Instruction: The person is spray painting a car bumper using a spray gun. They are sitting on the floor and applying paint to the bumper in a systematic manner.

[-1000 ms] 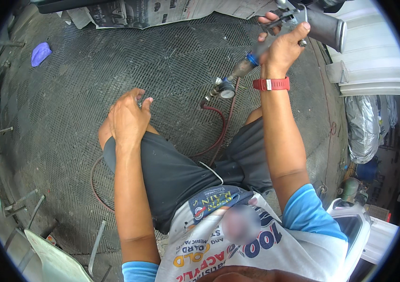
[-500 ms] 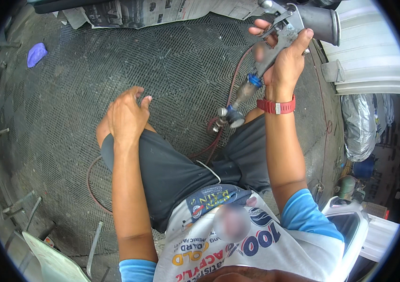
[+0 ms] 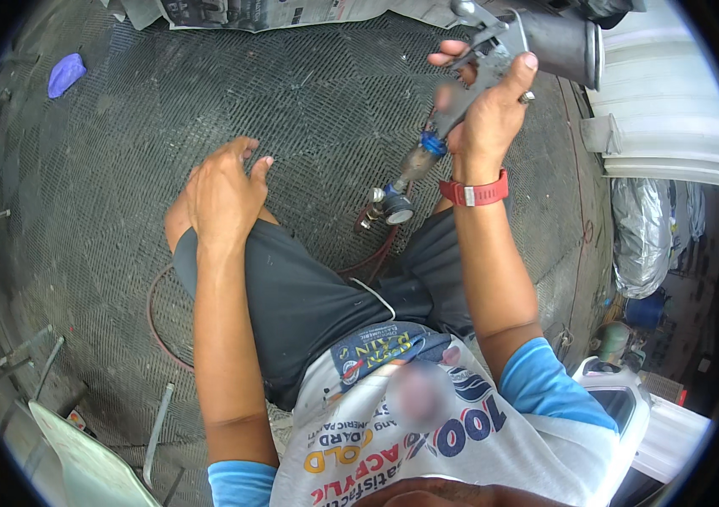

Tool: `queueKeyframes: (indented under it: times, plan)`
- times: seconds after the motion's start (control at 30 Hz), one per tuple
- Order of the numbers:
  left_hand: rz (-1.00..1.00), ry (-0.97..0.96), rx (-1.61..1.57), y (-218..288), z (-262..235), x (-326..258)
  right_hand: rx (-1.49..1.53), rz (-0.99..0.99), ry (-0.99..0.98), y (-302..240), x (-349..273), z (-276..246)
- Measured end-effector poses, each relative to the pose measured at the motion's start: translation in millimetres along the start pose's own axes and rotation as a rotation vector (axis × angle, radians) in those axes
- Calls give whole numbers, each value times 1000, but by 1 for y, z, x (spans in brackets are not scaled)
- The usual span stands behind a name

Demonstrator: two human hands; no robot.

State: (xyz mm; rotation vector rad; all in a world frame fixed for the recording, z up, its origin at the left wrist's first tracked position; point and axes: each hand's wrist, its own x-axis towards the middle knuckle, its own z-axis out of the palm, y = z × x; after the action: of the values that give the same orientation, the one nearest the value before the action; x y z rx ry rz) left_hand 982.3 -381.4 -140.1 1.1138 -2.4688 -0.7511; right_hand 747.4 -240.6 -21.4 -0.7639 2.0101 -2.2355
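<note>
My right hand [image 3: 494, 110] is wrapped round the handle of a grey metal spray gun [image 3: 476, 89], its fingers by the trigger. A dark cylindrical cup [image 3: 558, 49] sits on the gun, tilted to the right. Below the handle hang a blue-ringed fitting, a small round gauge [image 3: 397, 211] and a reddish air hose [image 3: 389, 245]. A red watch [image 3: 476, 190] is on my right wrist. My left hand [image 3: 228, 190] rests by my left knee, its fingers loosely bent and apart, with nothing in it.
Newspaper sheets [image 3: 292, 13] edge the top of the view. On the dark ribbed floor mat [image 3: 308, 101] lies a purple item [image 3: 66, 74]. White corrugated panels [image 3: 664, 101] and a silver plastic cover [image 3: 640, 237] stand at right. Metal stand legs [image 3: 158, 435] and a pale panel [image 3: 80, 448] are at lower left.
My right hand and the spray gun have shifted a little to the left in view. My left hand stays by the knee, and the newspaper sits higher in view.
</note>
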Motion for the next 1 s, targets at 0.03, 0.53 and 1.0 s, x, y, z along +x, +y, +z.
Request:
queueKeyframes:
  times: [0.03,0.53,1.0]
  plan:
    - [4,9,0,0,0,-1,-28,-3,-31,-1,-6,9]
    - [-8,39,-50,4,-19,-18,-104,-115,-366,56,-54,130]
    - [-192,-57,-619,-123,-50,-24,-133,-293,-264,147,-69,162]
